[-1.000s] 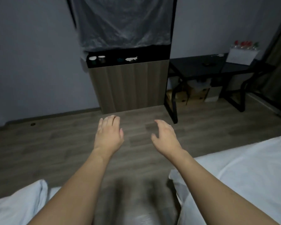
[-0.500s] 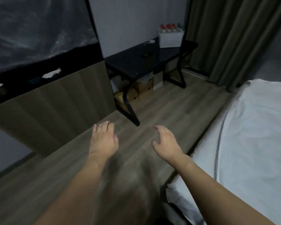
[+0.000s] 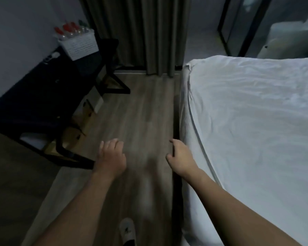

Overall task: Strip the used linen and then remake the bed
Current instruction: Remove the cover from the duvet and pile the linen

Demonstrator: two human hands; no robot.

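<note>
We see the bed (image 3: 256, 121) filling the right side, reaching from the near edge to the far curtain. A white sheet (image 3: 247, 107) covers it, creased all over, hanging down the left side. A thin dark seam (image 3: 196, 132) curves along that left edge toward the far corner.

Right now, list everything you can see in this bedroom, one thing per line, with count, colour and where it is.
bed: one, white sheet, right
floor: one, grey-brown wood, centre
desk: one, black, left
basket: one, white, on desk, holding bottles
curtain: one, dark grey-green, top centre
slipper: one, grey, bottom centre on the floor
left hand: one, empty, over the floor
right hand: one, empty, beside bed edge
</note>
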